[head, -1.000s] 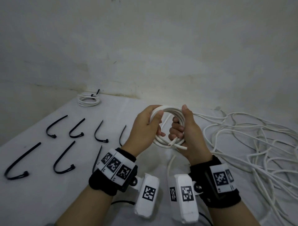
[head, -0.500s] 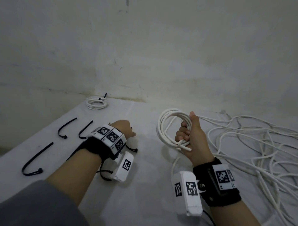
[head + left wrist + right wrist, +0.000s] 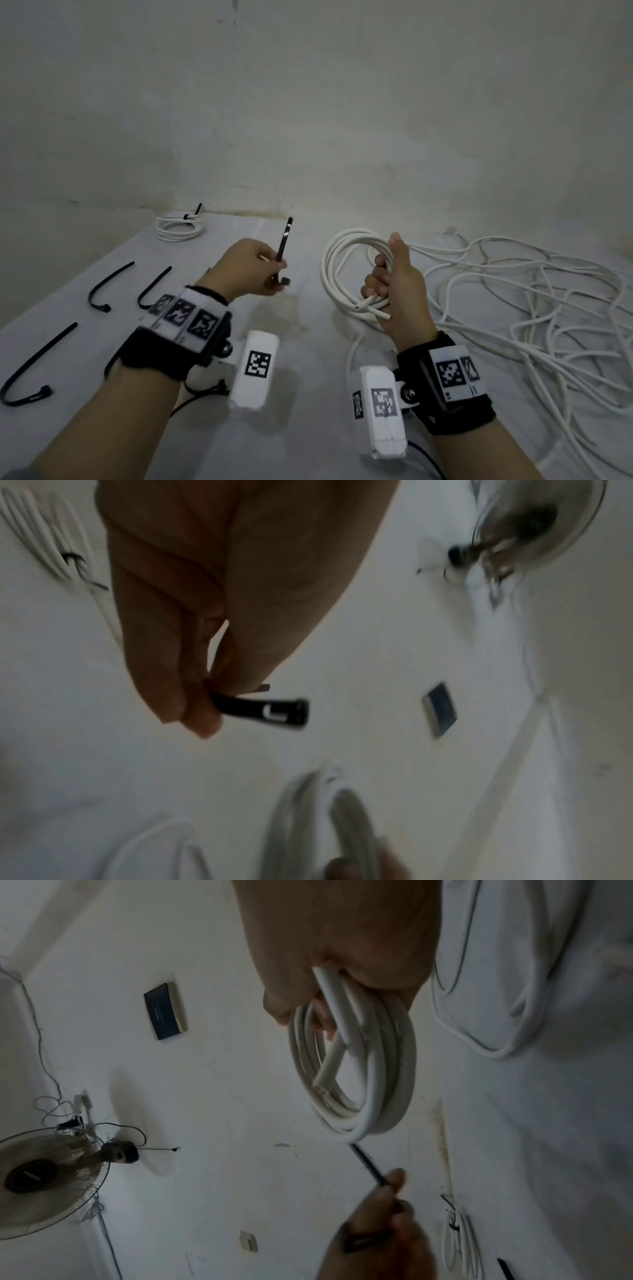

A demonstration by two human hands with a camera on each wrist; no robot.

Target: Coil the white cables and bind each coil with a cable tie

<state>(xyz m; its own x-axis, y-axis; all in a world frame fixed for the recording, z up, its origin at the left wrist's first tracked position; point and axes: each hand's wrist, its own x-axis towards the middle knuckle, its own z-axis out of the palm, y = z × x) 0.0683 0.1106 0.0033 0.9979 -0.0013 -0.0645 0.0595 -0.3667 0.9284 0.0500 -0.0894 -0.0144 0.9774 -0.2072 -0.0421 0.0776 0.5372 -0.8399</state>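
My right hand [image 3: 394, 284] grips a white cable coil [image 3: 337, 270] upright above the table, with two cut ends sticking out below my fingers. In the right wrist view the coil [image 3: 359, 1085] hangs from my closed fingers. My left hand [image 3: 260, 270] pinches a black cable tie [image 3: 284, 240] near its head, the strap pointing up, a short way left of the coil. The left wrist view shows the tie's head [image 3: 274, 710] poking out between thumb and fingers.
A bound coil [image 3: 180, 226] lies at the table's far left. Three loose black ties [image 3: 109, 284] [image 3: 152, 287] [image 3: 32, 370] lie on the left of the white table [image 3: 301, 428]. A tangle of loose white cable [image 3: 531, 308] covers the right side.
My left hand let go of the coil, reached down left to the ties, and has come back up holding one tie. My right hand keeps the coil in place.
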